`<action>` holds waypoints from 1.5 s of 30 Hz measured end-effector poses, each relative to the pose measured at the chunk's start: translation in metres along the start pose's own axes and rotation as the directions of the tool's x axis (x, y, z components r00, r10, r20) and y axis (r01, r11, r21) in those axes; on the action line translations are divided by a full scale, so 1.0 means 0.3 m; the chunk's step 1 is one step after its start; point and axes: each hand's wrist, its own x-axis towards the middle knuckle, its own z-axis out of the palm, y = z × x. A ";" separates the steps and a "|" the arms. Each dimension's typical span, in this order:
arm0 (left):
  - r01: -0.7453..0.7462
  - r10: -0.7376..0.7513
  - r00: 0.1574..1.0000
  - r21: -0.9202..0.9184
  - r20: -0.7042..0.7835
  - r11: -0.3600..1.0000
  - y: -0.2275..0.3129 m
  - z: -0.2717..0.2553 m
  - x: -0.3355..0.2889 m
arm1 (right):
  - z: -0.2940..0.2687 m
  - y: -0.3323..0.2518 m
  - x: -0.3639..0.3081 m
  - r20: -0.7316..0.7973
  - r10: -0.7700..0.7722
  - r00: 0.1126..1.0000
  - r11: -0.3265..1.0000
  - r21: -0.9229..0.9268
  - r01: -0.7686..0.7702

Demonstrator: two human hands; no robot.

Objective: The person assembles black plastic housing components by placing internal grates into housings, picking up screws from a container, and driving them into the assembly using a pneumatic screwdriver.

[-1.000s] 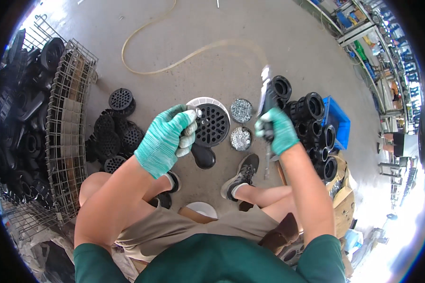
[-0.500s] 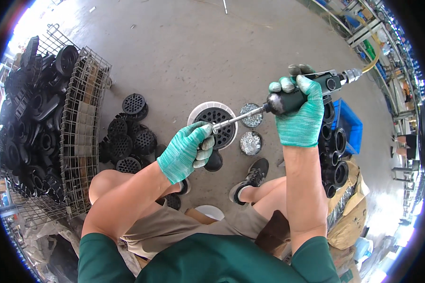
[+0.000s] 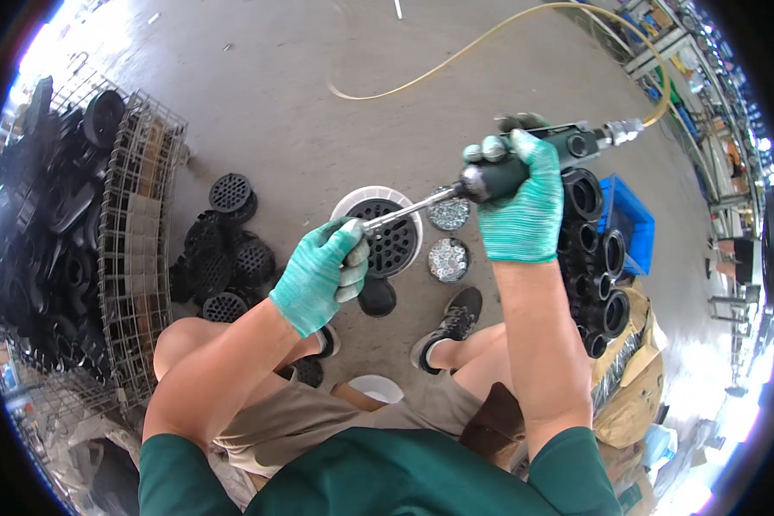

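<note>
In its green-and-white glove, my right hand [image 3: 520, 202] is wrapped round the body of a dark air screwdriver [image 3: 497, 178]. Its long metal shaft [image 3: 413, 209] points left and down toward my left hand [image 3: 322, 271], also gloved. The left fingers are closed on the shaft's tip; whether a small fastener sits there is hidden. Beneath the shaft lies a black round grate [image 3: 385, 249] on a white round container [image 3: 415, 228]. Two small bowls stand to its right, one with metal fasteners [image 3: 449, 213], the other with small pale metal pieces [image 3: 449, 260].
A wire cage [image 3: 133, 249] heaped with black plastic parts [image 3: 52, 241] stands left. Loose round grates [image 3: 211, 262] lie beside it. Stacked black ring parts [image 3: 613, 314], a blue crate [image 3: 635, 224] and a brown sack [image 3: 623, 413] are at right. A yellow air hose [image 3: 490, 33] loops across the top.
Both hands and the air screwdriver have shifted slightly left, the right hand a little more than the surroundings. More of the yellow hose now shows, curving over the floor at the top.
</note>
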 end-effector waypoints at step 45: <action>-0.039 0.418 0.886 0.930 0.202 -0.367 -0.018 -0.147 0.364 | -0.108 0.227 0.113 0.031 0.006 1.000 0.971 -0.239 0.002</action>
